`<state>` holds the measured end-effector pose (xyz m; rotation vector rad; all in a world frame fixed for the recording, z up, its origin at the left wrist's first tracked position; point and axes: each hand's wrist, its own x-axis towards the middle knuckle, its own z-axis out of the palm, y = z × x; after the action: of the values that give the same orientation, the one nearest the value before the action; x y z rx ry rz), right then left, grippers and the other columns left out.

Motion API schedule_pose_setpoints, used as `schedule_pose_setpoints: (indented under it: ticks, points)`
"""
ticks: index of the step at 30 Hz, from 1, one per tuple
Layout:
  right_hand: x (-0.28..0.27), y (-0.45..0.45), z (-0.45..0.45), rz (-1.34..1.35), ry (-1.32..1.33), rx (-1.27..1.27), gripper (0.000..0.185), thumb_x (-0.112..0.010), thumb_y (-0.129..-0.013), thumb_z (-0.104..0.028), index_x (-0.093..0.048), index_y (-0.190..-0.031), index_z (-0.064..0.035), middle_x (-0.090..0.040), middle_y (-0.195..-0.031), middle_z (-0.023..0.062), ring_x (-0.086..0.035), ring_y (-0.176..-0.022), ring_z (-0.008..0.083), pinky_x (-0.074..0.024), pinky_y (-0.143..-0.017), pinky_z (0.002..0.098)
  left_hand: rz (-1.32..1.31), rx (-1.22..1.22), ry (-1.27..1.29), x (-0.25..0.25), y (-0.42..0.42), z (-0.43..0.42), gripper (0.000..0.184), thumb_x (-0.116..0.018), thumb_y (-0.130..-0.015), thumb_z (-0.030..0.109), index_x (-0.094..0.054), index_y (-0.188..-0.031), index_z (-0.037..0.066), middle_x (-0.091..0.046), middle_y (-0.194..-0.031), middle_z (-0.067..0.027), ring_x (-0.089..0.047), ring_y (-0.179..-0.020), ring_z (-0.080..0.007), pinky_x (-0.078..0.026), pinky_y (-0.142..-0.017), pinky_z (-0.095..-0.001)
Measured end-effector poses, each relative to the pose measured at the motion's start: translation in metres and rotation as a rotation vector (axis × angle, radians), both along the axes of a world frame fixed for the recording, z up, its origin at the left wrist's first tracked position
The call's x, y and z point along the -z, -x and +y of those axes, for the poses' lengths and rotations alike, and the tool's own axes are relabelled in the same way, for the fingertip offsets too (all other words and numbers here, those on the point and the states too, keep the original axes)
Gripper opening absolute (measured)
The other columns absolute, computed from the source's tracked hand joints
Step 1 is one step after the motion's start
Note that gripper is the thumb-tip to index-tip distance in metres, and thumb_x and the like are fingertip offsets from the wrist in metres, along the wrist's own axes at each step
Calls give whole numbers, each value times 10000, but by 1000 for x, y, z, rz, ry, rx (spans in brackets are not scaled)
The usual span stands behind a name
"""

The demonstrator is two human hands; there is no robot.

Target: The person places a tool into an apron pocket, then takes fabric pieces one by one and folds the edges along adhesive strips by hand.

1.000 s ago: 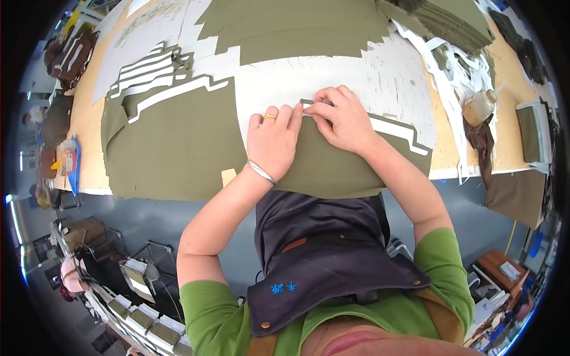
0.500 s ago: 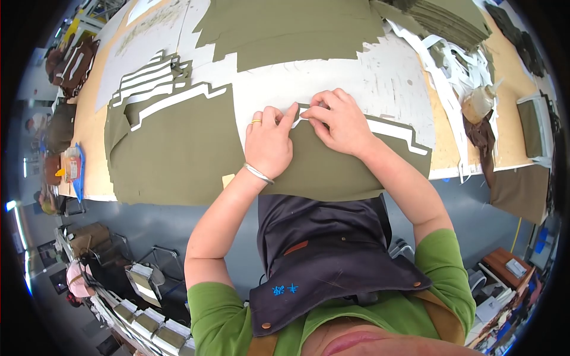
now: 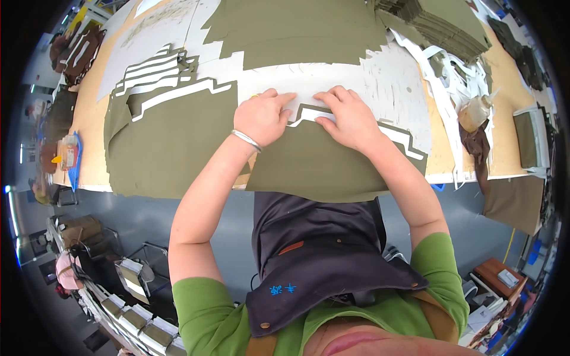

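Note:
An olive fabric panel (image 3: 320,163) with a stepped top edge lies at the table's front, a white strip (image 3: 407,142) running along that edge. At the strip's left end is my left hand (image 3: 261,118), index finger stretched out and thumb apart from it. My right hand (image 3: 350,118) rests on the panel's upper edge, fingers spread and thumb on the white strip. Neither hand visibly grips anything. Left of them lies a stack of olive panels (image 3: 172,142), also edged with stepped white strips.
More olive fabric (image 3: 297,29) lies at the table's far side. A thick fabric stack (image 3: 445,26), tangled white strips (image 3: 460,74) and a plastic bottle (image 3: 475,115) are at the right. A blue-edged container (image 3: 71,154) sits at the left edge.
My left hand has shifted left and away from my right hand. The fingers of my right hand have opened from a pinch. More of the white strip shows between the hands.

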<state>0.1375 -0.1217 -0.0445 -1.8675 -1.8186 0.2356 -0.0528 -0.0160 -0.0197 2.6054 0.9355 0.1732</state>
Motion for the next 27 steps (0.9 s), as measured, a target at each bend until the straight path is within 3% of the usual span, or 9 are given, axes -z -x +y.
schedule_pose_setpoints:
  ticks: [6, 13, 19, 22, 25, 27]
  points:
    - [-7, -9, 12, 137, 228, -71, 172, -719, -853, -206, -680, -993, -114, -642, -899, 57, -618, -922, 273, -514, -826, 398, -164, 36, 99, 14, -6, 11, 267, -718, -841, 120, -721, -1105, 157, -626, -921, -38, -646, -845, -222, -529, -742, -365]
    - [-3, -9, 10, 193, 128, -112, 114, -689, -862, -143, -708, -970, -109, -643, -918, 64, -623, -919, 279, -508, -819, 405, -178, 123, 186, 14, -11, 21, 178, -730, -812, 58, -718, -983, 107, -634, -940, -56, -644, -873, -230, -537, -785, -347]
    - [5, -14, 5, 202, 54, -142, 162, -664, -870, -92, -743, -1006, -130, -634, -907, 52, -621, -911, 264, -517, -816, 387, -233, 53, 297, 21, -9, 19, 148, -729, -816, 55, -717, -963, 73, -638, -943, -79, -631, -921, -238, -538, -819, -355]
    - [9, -14, 4, 150, 18, -164, 183, -663, -861, -75, -747, -1010, -138, -624, -899, 44, -611, -892, 249, -520, -804, 373, -170, 60, 218, 20, -6, 14, 187, -677, -838, 43, -722, -1009, 105, -639, -974, -49, -609, -963, -231, -513, -830, -366]
    - [12, -14, -1, -4, -42, -184, 239, -664, -829, -69, -743, -1037, -155, -613, -915, 27, -597, -890, 227, -525, -791, 351, -110, 210, -358, 29, 8, -10, 276, -616, -835, 43, -718, -1070, 145, -640, -1023, -16, -588, -989, -227, -476, -825, -378]
    - [11, -10, -4, -130, -97, -187, 280, -662, -801, -74, -736, -1056, -163, -604, -930, 16, -588, -892, 213, -528, -780, 338, -125, 188, -409, 29, 18, -12, 315, -593, -825, 63, -710, -1101, 162, -639, -1058, 3, -583, -999, -216, -455, -811, -372]
